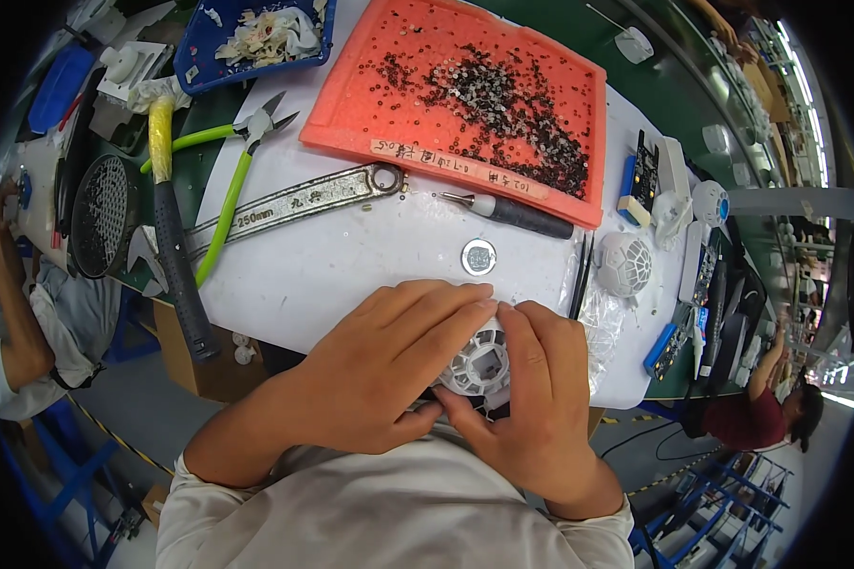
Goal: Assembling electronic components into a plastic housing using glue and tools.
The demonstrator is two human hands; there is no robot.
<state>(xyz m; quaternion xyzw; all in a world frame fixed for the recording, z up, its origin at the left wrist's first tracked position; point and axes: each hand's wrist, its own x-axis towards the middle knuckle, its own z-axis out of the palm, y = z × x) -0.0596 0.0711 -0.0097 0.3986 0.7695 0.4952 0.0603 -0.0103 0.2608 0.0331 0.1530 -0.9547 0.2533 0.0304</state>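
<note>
Between my two hands, near the table's front edge, is a white openwork plastic dome (pixel 479 365) with a small square part visible inside. My left hand (pixel 384 365) curls round its left side, and my right hand (pixel 531 389) grips the right side with thumb and fingers. The fingertips of both hands meet at its far rim, covering part of it. Just beyond them a small round silver disc (pixel 478 256) lies on the white sheet (pixel 351 266). To the right sits a similar white lattice dome (pixel 624 265), beside black tweezers (pixel 582 275).
A red tray (pixel 380 123) of small dark and clear rings lies ahead, with a screwdriver (pixel 512 211) along its edge. Leftward lie an adjustable wrench (pixel 294 211), green-handled pliers (pixel 232 190), a hammer (pixel 176 237) and a blue bin (pixel 256 71). Circuit boards (pixel 643 175) stand right. Other people sit nearby.
</note>
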